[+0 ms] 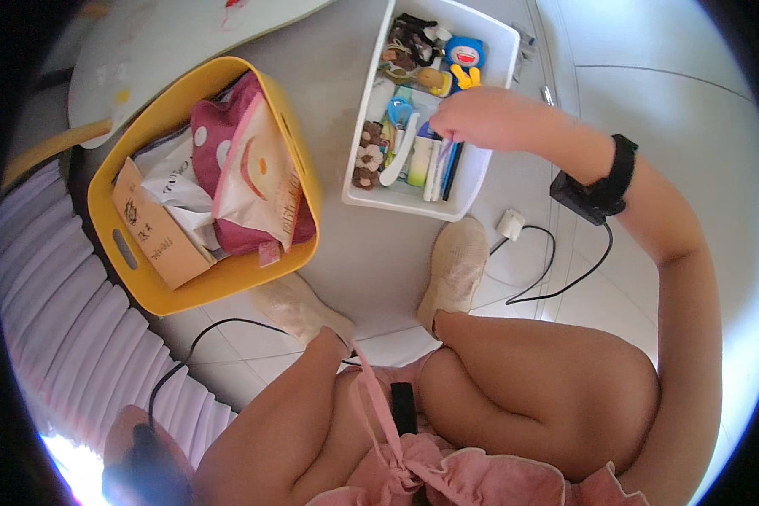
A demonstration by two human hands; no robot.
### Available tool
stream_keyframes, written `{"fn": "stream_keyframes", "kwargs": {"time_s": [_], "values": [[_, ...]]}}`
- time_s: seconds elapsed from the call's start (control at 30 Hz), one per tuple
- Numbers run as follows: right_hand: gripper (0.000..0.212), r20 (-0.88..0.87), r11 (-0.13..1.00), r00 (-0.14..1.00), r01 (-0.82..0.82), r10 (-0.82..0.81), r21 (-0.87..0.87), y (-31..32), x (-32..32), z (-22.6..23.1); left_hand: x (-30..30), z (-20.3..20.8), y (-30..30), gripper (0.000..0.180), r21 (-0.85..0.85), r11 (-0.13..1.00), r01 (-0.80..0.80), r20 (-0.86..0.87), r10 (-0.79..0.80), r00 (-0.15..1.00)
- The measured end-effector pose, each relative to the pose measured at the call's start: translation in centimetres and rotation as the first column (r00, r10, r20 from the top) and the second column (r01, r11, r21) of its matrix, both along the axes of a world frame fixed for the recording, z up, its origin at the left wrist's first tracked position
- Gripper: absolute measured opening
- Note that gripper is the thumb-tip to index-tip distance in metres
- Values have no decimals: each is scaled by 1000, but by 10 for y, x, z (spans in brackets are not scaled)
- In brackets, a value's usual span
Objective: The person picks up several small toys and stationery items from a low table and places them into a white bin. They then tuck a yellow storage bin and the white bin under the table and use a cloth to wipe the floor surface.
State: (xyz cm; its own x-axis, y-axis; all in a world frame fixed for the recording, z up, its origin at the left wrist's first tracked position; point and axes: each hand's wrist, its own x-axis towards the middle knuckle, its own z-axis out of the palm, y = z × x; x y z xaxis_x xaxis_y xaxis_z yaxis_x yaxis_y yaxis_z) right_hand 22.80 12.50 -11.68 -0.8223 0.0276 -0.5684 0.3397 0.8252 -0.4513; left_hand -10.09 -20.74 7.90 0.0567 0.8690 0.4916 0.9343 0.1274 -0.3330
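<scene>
At the lower left of the frame, what seems to be the left hand (129, 426) is a blur; how far open it is, or whether it holds anything, I cannot tell. If free, it would serve best steadying the box. Beyond the knees, two beige shoes (456, 257) stand just short of the white box (396, 199) at upper centre. A white plug (510, 224) on a black cable (555, 253) lies right of the box; that cable, running to the right wrist, is best kept off the rim.

In the near half of the box stand a lilac pen (444, 160), a dark pen (454, 171) just right of it, and a pale green tube (418, 173) to its left. The right hand (444, 133) comes in over the right wall, curled closed, fingertips together at the lilac pen's far end, which it seems to pinch. A light grip and a straight lift should keep the neighbours from being dragged along. Farther up, the blue figure (465, 53) sits close past the knuckles, so the hand would do well to clear it.
</scene>
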Motion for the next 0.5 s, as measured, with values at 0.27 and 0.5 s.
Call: {"fn": "stream_keyframes", "kwargs": {"time_s": [0.27,0.5], "values": [[9,-280,943,900,323,-334,-86,18,-54,-20,-2,4,6,24,65,997,-35,-52,38,998],[15,-194,765,744,588,-639,-263,10,-61,-59,-9,3,11,23,103,994,-44,-65,51,997]]}}
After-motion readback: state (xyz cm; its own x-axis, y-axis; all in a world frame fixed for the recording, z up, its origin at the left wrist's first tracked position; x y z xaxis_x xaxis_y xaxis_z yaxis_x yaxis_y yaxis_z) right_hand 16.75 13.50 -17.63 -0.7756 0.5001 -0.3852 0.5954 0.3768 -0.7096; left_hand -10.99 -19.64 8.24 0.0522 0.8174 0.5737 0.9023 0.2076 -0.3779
